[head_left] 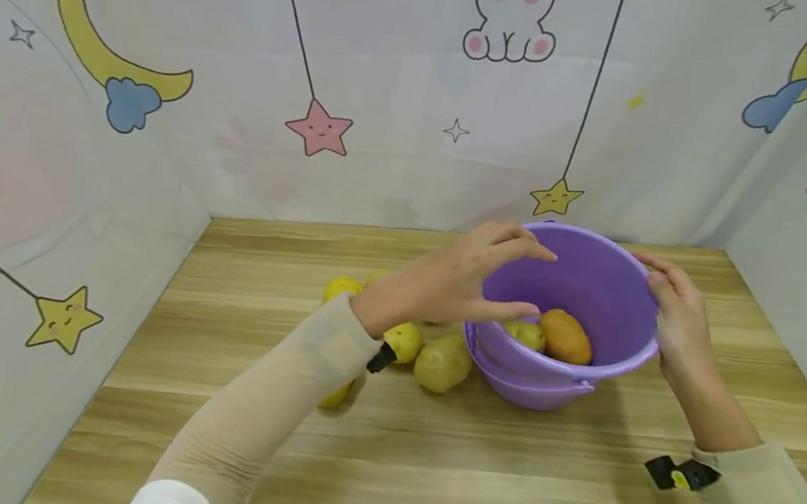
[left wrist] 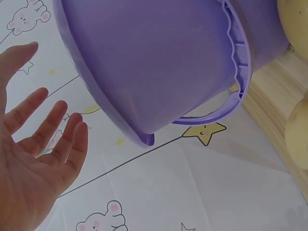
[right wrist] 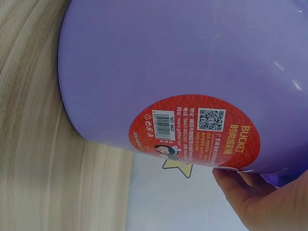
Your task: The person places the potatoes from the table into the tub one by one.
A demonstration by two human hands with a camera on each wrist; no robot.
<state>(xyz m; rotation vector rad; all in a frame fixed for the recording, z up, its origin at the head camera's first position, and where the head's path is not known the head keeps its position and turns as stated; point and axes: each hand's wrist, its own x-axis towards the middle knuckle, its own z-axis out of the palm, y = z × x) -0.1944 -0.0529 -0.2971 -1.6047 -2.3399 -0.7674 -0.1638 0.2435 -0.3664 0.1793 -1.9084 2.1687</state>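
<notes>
A purple bucket [head_left: 624, 304] stands on the wooden table, its opening facing the head camera. Inside lie an orange oval fruit [head_left: 565, 337] and a smaller yellow-green one [head_left: 528, 334]. My right hand [head_left: 678, 319] grips the bucket's right rim; the right wrist view has its fingers [right wrist: 236, 190] against the outer wall, near a red label [right wrist: 197, 132]. Over the bucket's left rim is my left hand [head_left: 480, 270], thumb and fingers spread with nothing between them. In the left wrist view its palm [left wrist: 29, 168] shows beside the bucket, whose handle [left wrist: 240, 53] hangs down.
Left of the bucket, a potato-like piece [head_left: 443, 364] and several yellow fruits [head_left: 403, 342] lie on the table [head_left: 464, 495], partly hidden by my left forearm. A white patterned cloth [head_left: 410, 76] walls the back and sides.
</notes>
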